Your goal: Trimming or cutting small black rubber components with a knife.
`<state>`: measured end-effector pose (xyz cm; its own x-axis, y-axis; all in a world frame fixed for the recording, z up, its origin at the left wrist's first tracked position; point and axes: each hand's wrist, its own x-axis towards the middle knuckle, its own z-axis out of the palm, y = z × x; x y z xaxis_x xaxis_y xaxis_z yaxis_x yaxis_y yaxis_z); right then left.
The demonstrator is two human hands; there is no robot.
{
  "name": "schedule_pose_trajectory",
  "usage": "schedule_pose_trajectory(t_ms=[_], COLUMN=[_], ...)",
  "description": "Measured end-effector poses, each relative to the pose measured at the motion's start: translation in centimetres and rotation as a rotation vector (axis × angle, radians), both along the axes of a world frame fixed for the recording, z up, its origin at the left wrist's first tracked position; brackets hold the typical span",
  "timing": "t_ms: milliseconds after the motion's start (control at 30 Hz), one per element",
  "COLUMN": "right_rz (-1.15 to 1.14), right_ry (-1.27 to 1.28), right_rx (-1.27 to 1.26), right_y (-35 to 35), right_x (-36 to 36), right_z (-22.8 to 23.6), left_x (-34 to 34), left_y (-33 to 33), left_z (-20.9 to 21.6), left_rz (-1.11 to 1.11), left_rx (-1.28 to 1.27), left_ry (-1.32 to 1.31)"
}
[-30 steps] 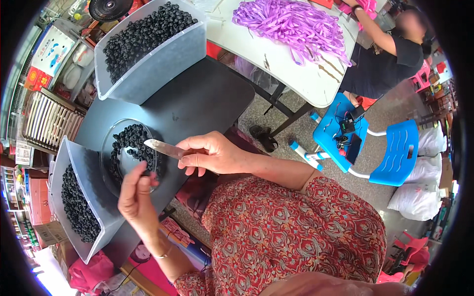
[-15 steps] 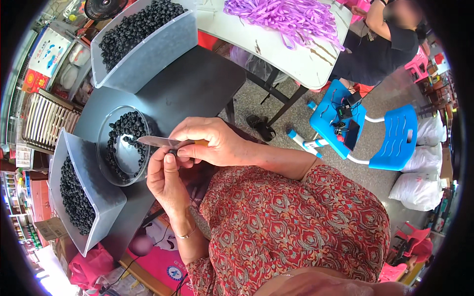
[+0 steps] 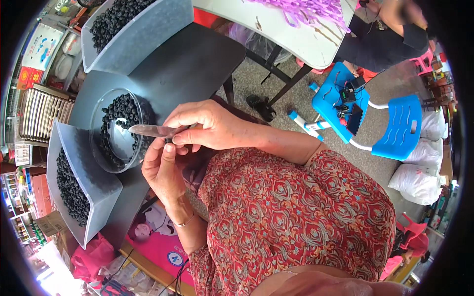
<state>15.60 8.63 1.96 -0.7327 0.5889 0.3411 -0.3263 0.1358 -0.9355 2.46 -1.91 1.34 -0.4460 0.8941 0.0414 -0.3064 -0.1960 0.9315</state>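
My right hand [image 3: 212, 126] is closed round a small knife [image 3: 153, 130], its blade reaching left over the fingertips of the other hand. Between the thumb and fingers of my left hand [image 3: 165, 172] is a small black rubber-like part [image 3: 168, 140], mostly covered by the fingers. The blade lies at or just above this part; whether it touches, I cannot tell. Left of both hands stands a round clear bowl [image 3: 111, 170] with many small black ring-like parts [image 3: 127, 109] piled along its inside.
Translucent bins with black parts stand on the dark table [image 3: 173, 74]: one far bin [image 3: 143, 44], one near bin [image 3: 103, 185]. Purple straps [image 3: 306, 12] lie on a white table [image 3: 276, 37]. A blue chair [image 3: 397, 128] carries electronics. Another person [image 3: 385, 44] sits at the far right.
Both hands, still holding the knife and black part, appear slightly higher and further left. The bowl, bins and table have also shifted up in the view as the head moved.
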Motion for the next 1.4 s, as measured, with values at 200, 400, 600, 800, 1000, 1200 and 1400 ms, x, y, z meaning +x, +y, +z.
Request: schedule_pose_trajectory(t_ms=[200,400,600,800,1000,1200,1400], right_rz=[0.042,0.037,0.011,0.003,0.045,0.094,-0.003], right_ry=[-0.047,-0.096,-0.066,-0.091,-0.077,-0.076,-0.117], right_rx=[-0.061,-0.199,-0.425,-0.269,-0.109,0.023,0.031], right_y=[0.2,1.0,2.1,3.0,2.3,1.8,1.3], right_x=[-0.3,-1.3,-1.3,-1.7,-2.2,-2.7,-3.3], right_z=[0.3,-0.4,0.2,0.3,0.4,0.5,0.0], left_x=[-0.4,-1.0,-0.7,-1.1,-1.5,-1.1,-0.9], left_y=[0.5,0.7,2.2,2.2,1.8,1.6,1.7], left_z=[-0.7,-1.6,-1.3,-1.6,-2.1,-2.5,-3.0], left_rz=[0.057,0.07,0.055,-0.065,-0.016,0.115,0.144], left_rx=[-0.024,0.025,0.116,0.15,0.159,0.125,0.196], left_ry=[0.079,0.146,-0.172,-0.232,-0.152,-0.127,-0.083])
